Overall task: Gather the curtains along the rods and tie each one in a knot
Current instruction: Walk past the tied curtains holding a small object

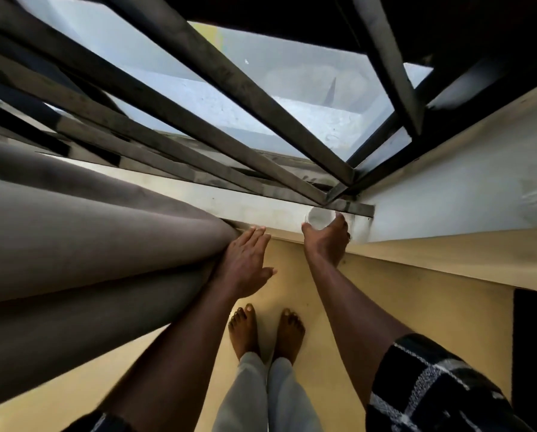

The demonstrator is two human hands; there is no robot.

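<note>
Left hand [245, 263], grip wide, presses the bunched grey curtain [89, 244] at the sill [261, 210] edge. Right hand [326, 238], its grip holding what seems a small cup [318, 217], is at the sill's right end; open sill between.

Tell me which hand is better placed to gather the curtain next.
Left. The left hand rests flat against the curtain; the right hand is busy gripping a white cup.

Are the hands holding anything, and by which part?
The right hand grips a small white cup round its side, at the sill. The left hand holds nothing; its flat fingers rest against the curtain.
</note>
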